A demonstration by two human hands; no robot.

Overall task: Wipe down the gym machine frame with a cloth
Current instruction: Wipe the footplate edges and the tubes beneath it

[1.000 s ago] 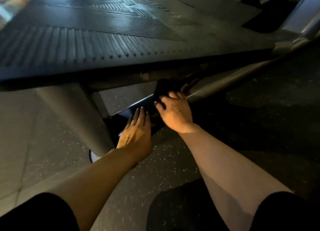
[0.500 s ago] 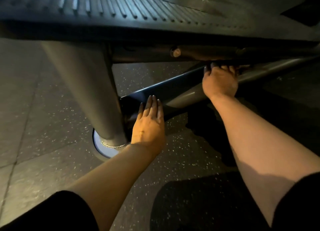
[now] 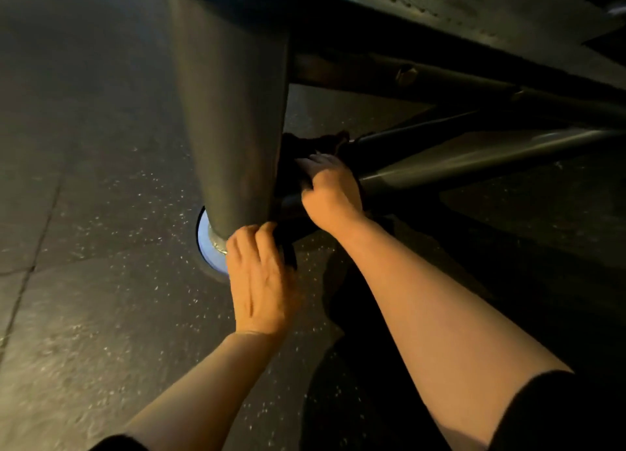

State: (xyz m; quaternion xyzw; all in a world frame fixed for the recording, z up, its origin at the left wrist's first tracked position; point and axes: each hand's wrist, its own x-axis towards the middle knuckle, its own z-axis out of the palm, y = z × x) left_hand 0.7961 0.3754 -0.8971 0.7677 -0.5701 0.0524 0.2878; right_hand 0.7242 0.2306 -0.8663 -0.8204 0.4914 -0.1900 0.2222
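The gym machine frame shows as a thick grey post (image 3: 233, 112) standing on a pale round foot (image 3: 206, 244), with slanted grey tubes (image 3: 474, 162) running right from its base. A dark cloth (image 3: 305, 146) is bunched at the joint where the tubes meet the post. My right hand (image 3: 330, 193) grips the cloth with curled fingers and presses it on the lower tube. My left hand (image 3: 259, 281) rests on the floor-level bar by the post's base, its fingers bent over the dark edge; its fingertips are hidden.
A ribbed dark platform (image 3: 440, 7) overhangs the whole top of the view. A horizontal bar with a bolt (image 3: 406, 74) runs under it. Speckled rubber floor tiles (image 3: 101, 213) spread to the left and below. Deep shadow covers the right side.
My right hand slid the cloth down the slanted tube from the right to the joint at the post. My left hand shifted to the post's base. The view moved closer and lower.
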